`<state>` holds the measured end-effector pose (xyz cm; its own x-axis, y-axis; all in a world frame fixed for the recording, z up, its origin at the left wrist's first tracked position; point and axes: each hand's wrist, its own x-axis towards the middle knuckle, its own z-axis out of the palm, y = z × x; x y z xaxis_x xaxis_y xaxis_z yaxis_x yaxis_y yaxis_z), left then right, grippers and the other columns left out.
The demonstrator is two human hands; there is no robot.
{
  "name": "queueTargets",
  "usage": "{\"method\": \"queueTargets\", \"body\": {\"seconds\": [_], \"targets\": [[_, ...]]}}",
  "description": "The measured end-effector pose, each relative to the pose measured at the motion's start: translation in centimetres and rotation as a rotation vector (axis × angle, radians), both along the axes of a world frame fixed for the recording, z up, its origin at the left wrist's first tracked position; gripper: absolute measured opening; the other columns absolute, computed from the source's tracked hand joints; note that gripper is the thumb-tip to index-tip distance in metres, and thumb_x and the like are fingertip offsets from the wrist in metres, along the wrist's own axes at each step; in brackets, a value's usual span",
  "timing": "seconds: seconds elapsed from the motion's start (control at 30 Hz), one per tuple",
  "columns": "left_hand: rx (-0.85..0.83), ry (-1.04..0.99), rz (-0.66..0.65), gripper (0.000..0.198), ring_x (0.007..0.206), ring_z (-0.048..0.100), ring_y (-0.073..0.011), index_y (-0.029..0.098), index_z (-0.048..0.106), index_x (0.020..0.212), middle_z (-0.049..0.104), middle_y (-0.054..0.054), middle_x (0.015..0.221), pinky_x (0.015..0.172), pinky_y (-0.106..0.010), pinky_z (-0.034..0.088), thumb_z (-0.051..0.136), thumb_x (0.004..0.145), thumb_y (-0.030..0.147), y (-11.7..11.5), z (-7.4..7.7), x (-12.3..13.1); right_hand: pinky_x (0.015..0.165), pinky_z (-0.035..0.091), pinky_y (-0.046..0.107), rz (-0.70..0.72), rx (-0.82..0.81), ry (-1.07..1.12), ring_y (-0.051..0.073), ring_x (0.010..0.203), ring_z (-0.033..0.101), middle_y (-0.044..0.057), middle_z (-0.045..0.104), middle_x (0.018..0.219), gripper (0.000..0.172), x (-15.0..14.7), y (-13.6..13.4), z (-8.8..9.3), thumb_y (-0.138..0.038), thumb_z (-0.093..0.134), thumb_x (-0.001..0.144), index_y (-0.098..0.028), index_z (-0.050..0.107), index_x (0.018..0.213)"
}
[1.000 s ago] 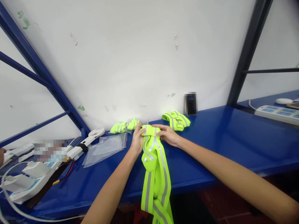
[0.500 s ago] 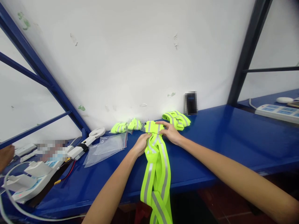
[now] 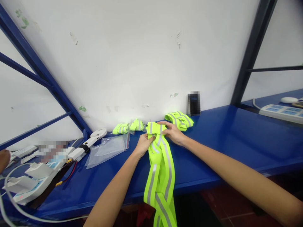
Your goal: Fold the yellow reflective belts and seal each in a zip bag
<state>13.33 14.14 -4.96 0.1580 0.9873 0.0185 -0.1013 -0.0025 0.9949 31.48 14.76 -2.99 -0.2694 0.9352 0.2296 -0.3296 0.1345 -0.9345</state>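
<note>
A neon-yellow reflective strap vest (image 3: 161,170) with grey stripes lies on the blue bench (image 3: 224,148) and hangs over its front edge. Its far end is folded into a small wad near the wall. My left hand (image 3: 143,144) pinches the straps just below that fold. My right hand (image 3: 172,132) is closed on the fold from the right, fingers over its top. A folded vest (image 3: 180,120) lies just behind my right hand, and another bundle (image 3: 127,127), which seems to be in clear plastic, lies to the left of the fold.
Clear zip bags (image 3: 107,149) lie left of my hands, beside a small white fan (image 3: 88,143). White devices and cables (image 3: 26,183) crowd the far left, where another person's hand (image 3: 3,159) shows. A dark blurred object (image 3: 193,103) leans on the wall. A power strip (image 3: 281,112) sits at right.
The folded end moved away from me toward the wall. My left hand slid down from the fold to the straps below it. My right hand stayed on the fold.
</note>
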Motion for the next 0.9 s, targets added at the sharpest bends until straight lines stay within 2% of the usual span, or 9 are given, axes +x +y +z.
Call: {"method": "queueTargets", "body": {"seconds": [0.13,0.2,0.33,0.4,0.47,0.57,0.67,0.77,0.9], "targets": [[0.015,0.014,-0.032,0.036,0.071,0.069,-0.0228,0.010,0.070,0.094,0.074,-0.010,0.083,0.067,-0.031,0.052,0.080,0.063,0.027,-0.2,0.0,0.2,0.060,0.045,0.025,-0.052,0.073,-0.131,0.014,0.066,0.056,0.000,0.064,0.080,0.052,0.0,-0.2,0.0,-0.013,0.064,0.061,-0.020,0.064,0.113],[0.005,-0.003,-0.053,0.037,0.073,0.069,-0.0231,0.010,0.070,0.095,0.074,-0.010,0.084,0.068,-0.031,0.051,0.079,0.064,0.027,-0.2,0.1,0.2,0.064,0.047,0.027,-0.071,0.134,-0.207,0.015,0.069,0.057,0.000,0.064,0.083,0.052,0.1,-0.2,0.0,-0.013,0.063,0.062,-0.019,0.063,0.114],[-0.040,-0.072,-0.097,0.036,0.079,0.070,-0.0244,0.010,0.070,0.096,0.074,-0.012,0.092,0.075,-0.034,0.052,0.077,0.065,0.027,-0.2,0.4,0.2,0.080,0.050,0.033,-0.104,0.302,-0.307,0.019,0.088,0.060,0.004,0.063,0.108,0.050,0.3,-0.2,-0.1,-0.012,0.060,0.065,-0.021,0.062,0.114],[-0.049,-0.094,-0.111,0.040,0.082,0.070,-0.0254,0.009,0.069,0.099,0.073,-0.013,0.096,0.079,-0.036,0.052,0.078,0.065,0.029,-0.4,0.6,0.2,0.087,0.049,0.035,-0.128,0.384,-0.324,0.022,0.100,0.058,0.005,0.059,0.121,0.056,0.2,-0.2,-0.3,-0.011,0.059,0.067,-0.023,0.058,0.121],[-0.037,-0.088,-0.120,0.046,0.086,0.069,-0.0259,0.010,0.068,0.104,0.072,-0.014,0.102,0.082,-0.037,0.052,0.081,0.063,0.028,-0.6,0.8,0.3,0.089,0.049,0.035,-0.146,0.419,-0.319,0.023,0.106,0.057,0.006,0.052,0.131,0.067,0.1,-0.3,-0.5,-0.010,0.059,0.067,-0.025,0.049,0.132],[-0.010,-0.035,-0.096,0.049,0.086,0.069,-0.0254,0.012,0.067,0.104,0.072,-0.013,0.104,0.081,-0.036,0.052,0.082,0.058,0.021,-0.7,0.8,0.4,0.086,0.050,0.035,-0.164,0.400,-0.319,0.023,0.105,0.058,0.008,0.047,0.137,0.077,0.0,-0.2,-0.9,-0.011,0.060,0.067,-0.025,0.040,0.139],[-0.003,0.007,-0.055,0.041,0.082,0.069,-0.0245,0.011,0.067,0.096,0.073,-0.012,0.096,0.078,-0.035,0.053,0.079,0.057,0.014,-0.7,0.7,0.3,0.084,0.051,0.034,-0.173,0.378,-0.327,0.023,0.104,0.058,0.008,0.050,0.133,0.075,-0.1,0.1,-1.1,-0.011,0.062,0.067,-0.024,0.041,0.138],[0.003,0.025,-0.049,0.038,0.079,0.069,-0.0239,0.012,0.066,0.093,0.073,-0.011,0.092,0.075,-0.034,0.052,0.077,0.056,0.011,-0.5,0.6,0.2,0.082,0.050,0.033,-0.162,0.381,-0.345,0.022,0.100,0.058,0.008,0.056,0.119,0.062,0.0,0.3,-1.0,-0.010,0.062,0.066,-0.021,0.049,0.126],[0.013,0.038,-0.037,0.037,0.077,0.069,-0.0234,0.011,0.067,0.090,0.073,-0.010,0.091,0.073,-0.033,0.052,0.076,0.055,0.011,-0.3,0.3,0.1,0.069,0.047,0.027,-0.140,0.446,-0.403,0.017,0.082,0.058,0.003,0.058,0.100,0.049,0.2,-0.2,-0.5,-0.009,0.059,0.068,-0.021,0.049,0.114]]}}
